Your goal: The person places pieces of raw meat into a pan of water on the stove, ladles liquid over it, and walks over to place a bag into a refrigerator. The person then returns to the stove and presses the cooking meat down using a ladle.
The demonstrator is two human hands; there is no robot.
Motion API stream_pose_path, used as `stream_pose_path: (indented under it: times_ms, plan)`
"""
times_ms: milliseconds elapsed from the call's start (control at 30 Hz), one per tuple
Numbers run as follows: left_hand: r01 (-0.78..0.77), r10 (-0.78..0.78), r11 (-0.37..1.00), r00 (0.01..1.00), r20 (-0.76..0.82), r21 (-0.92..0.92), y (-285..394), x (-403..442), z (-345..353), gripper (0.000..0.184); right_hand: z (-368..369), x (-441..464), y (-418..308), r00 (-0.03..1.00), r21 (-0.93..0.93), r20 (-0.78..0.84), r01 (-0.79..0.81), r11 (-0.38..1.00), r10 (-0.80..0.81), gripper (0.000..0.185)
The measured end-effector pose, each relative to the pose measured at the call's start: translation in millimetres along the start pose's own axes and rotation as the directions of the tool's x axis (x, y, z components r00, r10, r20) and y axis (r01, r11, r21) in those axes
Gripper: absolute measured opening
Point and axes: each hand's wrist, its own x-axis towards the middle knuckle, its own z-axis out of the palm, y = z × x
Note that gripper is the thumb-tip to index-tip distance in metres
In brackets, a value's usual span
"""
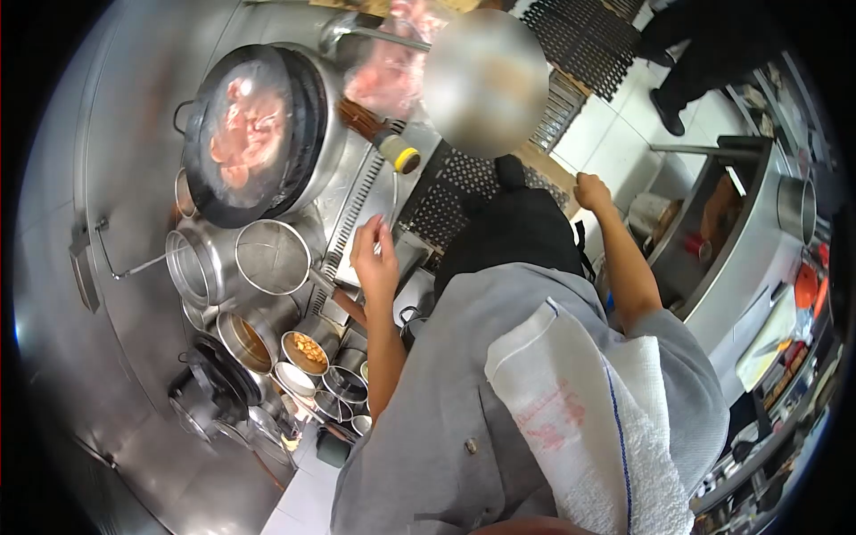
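My left hand [375, 256] is raised over the stove's edge, its fingers loosely bent with nothing seen in them. Closest to it is a round mesh strainer [273, 257] with a wooden handle, lying by a steel pot [194, 266]. My right hand [592, 192] is out to the side in a fist, beside a tan board [546, 174]; its palm is hidden. On the stove, pinkish meat pieces [246, 134] lie in cloudy liquid in a black wok [308, 125]. A bamboo brush [379, 134] with a yellow-banded end rests against the wok's right side.
Several small containers, one with yellow-brown bits [308, 350], stand at the lower left. More raw meat [385, 78] lies beyond the wok, near a ladle [383, 34]. A steel counter [758, 267] stands at right. Black mats [437, 192] cover tiles; another person's legs [704, 62] are at upper right.
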Motion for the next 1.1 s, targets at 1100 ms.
stream_pose_path:
  times_ms: [1100]
  plan:
    - [0.315,-0.426,0.819,0.894,0.141,0.48,-32.9,103.0,317.5,0.021,41.5,-70.3,258.8,0.888,0.674,0.268,-0.449,0.587,0.372,0.016]
